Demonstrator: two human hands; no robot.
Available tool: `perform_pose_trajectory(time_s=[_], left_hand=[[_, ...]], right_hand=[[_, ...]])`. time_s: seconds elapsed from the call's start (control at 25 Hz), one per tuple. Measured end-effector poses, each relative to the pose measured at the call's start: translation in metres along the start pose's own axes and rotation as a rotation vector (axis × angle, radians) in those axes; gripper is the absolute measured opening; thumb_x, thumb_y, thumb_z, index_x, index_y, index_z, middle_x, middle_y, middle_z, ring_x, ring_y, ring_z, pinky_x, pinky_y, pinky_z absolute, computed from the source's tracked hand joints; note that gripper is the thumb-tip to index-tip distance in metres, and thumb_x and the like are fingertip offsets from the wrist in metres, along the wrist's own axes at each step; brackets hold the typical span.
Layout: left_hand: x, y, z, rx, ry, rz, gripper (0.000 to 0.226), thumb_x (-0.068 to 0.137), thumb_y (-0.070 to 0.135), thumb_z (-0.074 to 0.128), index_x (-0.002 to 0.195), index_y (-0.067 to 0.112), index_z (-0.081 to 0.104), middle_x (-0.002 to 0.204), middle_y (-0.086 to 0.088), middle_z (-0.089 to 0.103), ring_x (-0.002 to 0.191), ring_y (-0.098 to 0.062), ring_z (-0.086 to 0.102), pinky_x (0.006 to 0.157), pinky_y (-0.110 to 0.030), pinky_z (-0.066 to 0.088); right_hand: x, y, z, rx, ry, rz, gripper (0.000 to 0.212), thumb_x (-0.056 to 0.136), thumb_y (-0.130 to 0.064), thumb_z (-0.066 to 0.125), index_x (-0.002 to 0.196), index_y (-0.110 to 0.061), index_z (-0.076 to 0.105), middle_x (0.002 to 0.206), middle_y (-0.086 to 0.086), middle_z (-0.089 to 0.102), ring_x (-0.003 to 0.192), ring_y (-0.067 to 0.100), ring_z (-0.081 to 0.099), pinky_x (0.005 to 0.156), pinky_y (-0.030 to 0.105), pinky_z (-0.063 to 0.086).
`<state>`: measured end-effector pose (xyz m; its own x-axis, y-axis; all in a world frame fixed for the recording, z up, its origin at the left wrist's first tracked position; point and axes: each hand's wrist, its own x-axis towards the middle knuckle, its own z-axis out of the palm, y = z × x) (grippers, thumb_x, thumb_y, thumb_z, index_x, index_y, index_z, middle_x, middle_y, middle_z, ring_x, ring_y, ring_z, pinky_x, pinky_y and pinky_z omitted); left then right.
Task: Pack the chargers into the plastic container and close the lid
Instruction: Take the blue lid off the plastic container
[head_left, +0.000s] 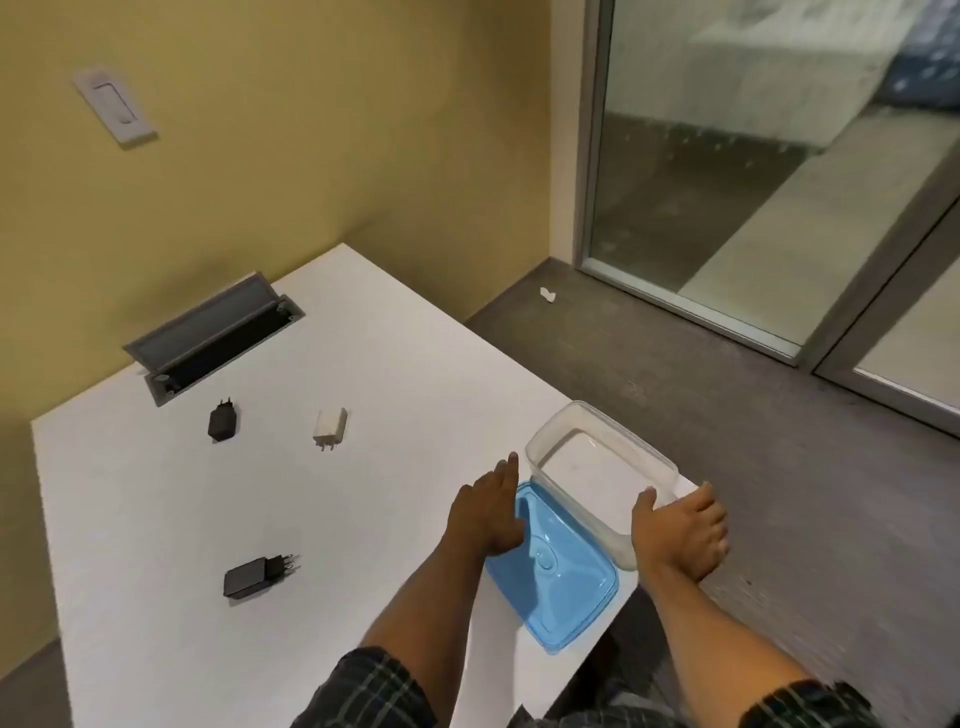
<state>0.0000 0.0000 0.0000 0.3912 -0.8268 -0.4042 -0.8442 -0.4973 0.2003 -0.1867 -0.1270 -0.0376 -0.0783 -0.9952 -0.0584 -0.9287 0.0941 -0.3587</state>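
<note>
A clear plastic container (561, 421) stands open and empty at the right edge of the white table (156, 519). Its blue lid (566, 587) lies flat on the table just in front of it. My right hand (680, 530) rests against the container's near right corner, thumb over the rim. My left hand (491, 512) hovers flat with fingers apart over the lid's left edge. Three chargers lie loose on the table: a black one (222, 421) and a white one (330, 426) farther back, and another black one (255, 574) nearer, left of my left arm.
An open grey cable hatch (213, 340) is set into the table at the back left, near the yellow wall. The table's right edge drops to a grey carpet floor (779, 467). A glass partition (727, 182) stands beyond.
</note>
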Motion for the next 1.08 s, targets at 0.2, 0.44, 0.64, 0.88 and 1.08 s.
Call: perform_pose_trajectory(time_s=[0.2, 0.44, 0.64, 0.88, 1.08], left_hand=[[0.019, 0.024, 0.006, -0.161, -0.059, -0.031, 0.1, 0.094, 0.047, 0.058, 0.161, 0.021, -0.012, 0.163, -0.006, 0.034, 0.136, -0.032, 0.052, 0.113, -0.047, 0.042], [0.04, 0.032, 0.001, -0.275, 0.002, -0.066, 0.09, 0.092, 0.048, 0.059, 0.161, 0.018, 0.01, 0.163, -0.005, 0.034, 0.142, -0.031, 0.045, 0.115, -0.047, 0.038], [0.043, 0.029, -0.007, -0.495, 0.008, -0.109, 0.095, 0.093, 0.047, 0.062, 0.162, 0.01, 0.008, 0.166, -0.008, 0.026, 0.15, -0.031, 0.034, 0.121, -0.05, 0.031], [0.008, 0.005, -0.023, -0.629, 0.253, -0.149, 0.057, 0.09, 0.041, 0.05, 0.142, 0.016, 0.048, 0.139, -0.009, 0.059, 0.126, -0.031, 0.058, 0.106, -0.047, 0.047], [-0.037, -0.04, -0.016, -0.506, 0.45, -0.348, 0.044, 0.101, 0.024, 0.046, 0.144, 0.017, 0.047, 0.134, -0.008, 0.06, 0.119, -0.031, 0.06, 0.101, -0.042, 0.049]], right_hand=[[0.002, 0.014, 0.001, 0.041, -0.123, 0.1, 0.068, 0.093, -0.061, 0.047, 0.137, -0.009, 0.036, 0.103, 0.017, 0.069, 0.082, 0.032, 0.068, 0.071, 0.038, 0.054], [0.021, 0.019, 0.006, -0.043, -0.213, -0.073, 0.044, 0.103, -0.047, 0.034, 0.11, -0.014, 0.062, 0.088, 0.008, 0.068, 0.073, 0.018, 0.059, 0.065, 0.028, 0.047], [0.025, 0.006, 0.002, 0.125, -0.183, -0.043, 0.042, 0.105, -0.035, 0.037, 0.088, -0.009, 0.066, 0.07, 0.006, 0.061, 0.063, 0.021, 0.057, 0.062, 0.028, 0.045], [0.019, -0.03, -0.005, 0.282, -0.176, -0.197, 0.04, 0.104, -0.036, 0.038, 0.084, -0.012, 0.063, 0.075, 0.009, 0.068, 0.069, 0.027, 0.065, 0.071, 0.037, 0.058], [-0.008, -0.071, 0.003, 0.28, -0.244, -0.457, 0.042, 0.104, -0.036, 0.035, 0.084, -0.01, 0.06, 0.072, 0.013, 0.067, 0.069, 0.034, 0.066, 0.068, 0.039, 0.056]])
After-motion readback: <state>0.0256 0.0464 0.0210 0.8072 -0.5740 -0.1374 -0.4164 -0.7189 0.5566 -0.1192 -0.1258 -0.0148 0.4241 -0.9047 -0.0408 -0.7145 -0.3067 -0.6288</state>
